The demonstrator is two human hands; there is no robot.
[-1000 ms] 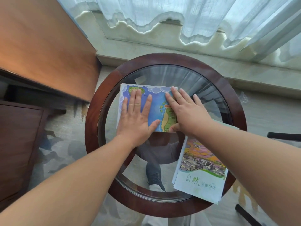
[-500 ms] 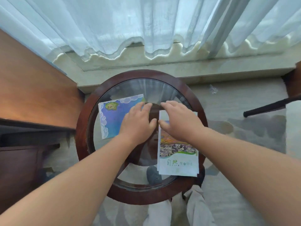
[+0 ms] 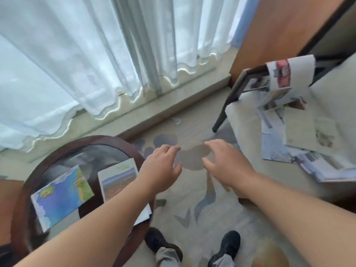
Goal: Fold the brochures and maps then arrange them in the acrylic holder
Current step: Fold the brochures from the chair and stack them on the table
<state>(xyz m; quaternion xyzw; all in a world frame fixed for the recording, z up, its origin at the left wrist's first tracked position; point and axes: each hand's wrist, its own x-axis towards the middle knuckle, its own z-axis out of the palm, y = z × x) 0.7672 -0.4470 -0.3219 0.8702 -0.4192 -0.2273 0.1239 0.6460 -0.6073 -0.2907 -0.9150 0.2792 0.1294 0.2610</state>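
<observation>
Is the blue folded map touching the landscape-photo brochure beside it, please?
Apart. The head view shows a strip of dark glass tabletop between the blue folded map and the landscape-photo brochure.

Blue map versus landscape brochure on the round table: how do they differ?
The blue map shows sea and green land; the landscape brochure shows a brownish photo. The blue map lies wholly in view, the landscape brochure partly behind the left forearm. Both lie flat on the glass table, untouched.
</observation>
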